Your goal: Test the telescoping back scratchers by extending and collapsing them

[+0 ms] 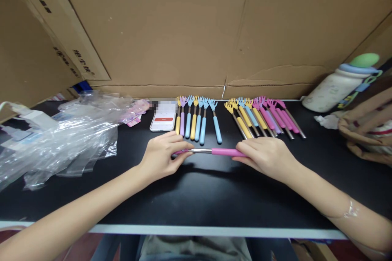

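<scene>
Between my two hands a pink back scratcher (228,152) is held level above the black table. My left hand (167,153) pinches its pink claw end, which the fingers mostly cover. Around the far end of the pink grip my right hand (265,155) is closed. A short length of shiny metal rod shows between the claw and the grip. Just beyond my left hand lies a row of yellow, purple and blue back scratchers (198,126), claws pointing away. Past my right hand is a second group of back scratchers (266,116) in yellow, blue, pink and purple.
Clear plastic bags (82,134) are heaped at the left, near a white charger (36,120). A phone (163,116) lies at the back. On the right are a leaning bottle (337,87) and a brown fabric bag (355,130). Cardboard (171,28) walls the back.
</scene>
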Available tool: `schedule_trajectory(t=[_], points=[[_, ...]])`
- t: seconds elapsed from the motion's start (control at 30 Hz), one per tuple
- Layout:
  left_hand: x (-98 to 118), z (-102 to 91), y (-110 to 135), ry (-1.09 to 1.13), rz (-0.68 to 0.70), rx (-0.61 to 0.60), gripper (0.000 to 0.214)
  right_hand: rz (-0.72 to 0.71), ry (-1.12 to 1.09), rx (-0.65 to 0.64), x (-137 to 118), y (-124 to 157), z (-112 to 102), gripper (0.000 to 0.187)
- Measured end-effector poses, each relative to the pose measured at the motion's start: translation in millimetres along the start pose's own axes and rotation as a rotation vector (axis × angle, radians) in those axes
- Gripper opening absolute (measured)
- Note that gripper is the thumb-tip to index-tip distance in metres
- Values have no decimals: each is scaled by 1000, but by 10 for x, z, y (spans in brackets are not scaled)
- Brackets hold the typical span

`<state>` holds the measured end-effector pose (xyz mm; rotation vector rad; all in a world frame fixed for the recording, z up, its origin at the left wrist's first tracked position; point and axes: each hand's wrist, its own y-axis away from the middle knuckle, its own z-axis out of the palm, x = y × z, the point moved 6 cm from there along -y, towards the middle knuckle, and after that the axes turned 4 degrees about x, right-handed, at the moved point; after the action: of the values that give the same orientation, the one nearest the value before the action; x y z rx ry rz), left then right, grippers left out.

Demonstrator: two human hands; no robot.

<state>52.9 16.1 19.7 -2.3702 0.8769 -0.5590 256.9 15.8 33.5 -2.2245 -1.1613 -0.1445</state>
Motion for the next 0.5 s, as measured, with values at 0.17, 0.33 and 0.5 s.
schedule_trajectory(t=[0.17,0.33,0.5], points=[[7,-8,-14,-24,-10,8,17,49,-34,-5,38,0,2,37],[-7,19,-24,-20,12,4,16,6,-38,12,53,0,-37,34],[2,31,-54,-109,63,-15,16,-13,-75,17,81,0,-50,31]])
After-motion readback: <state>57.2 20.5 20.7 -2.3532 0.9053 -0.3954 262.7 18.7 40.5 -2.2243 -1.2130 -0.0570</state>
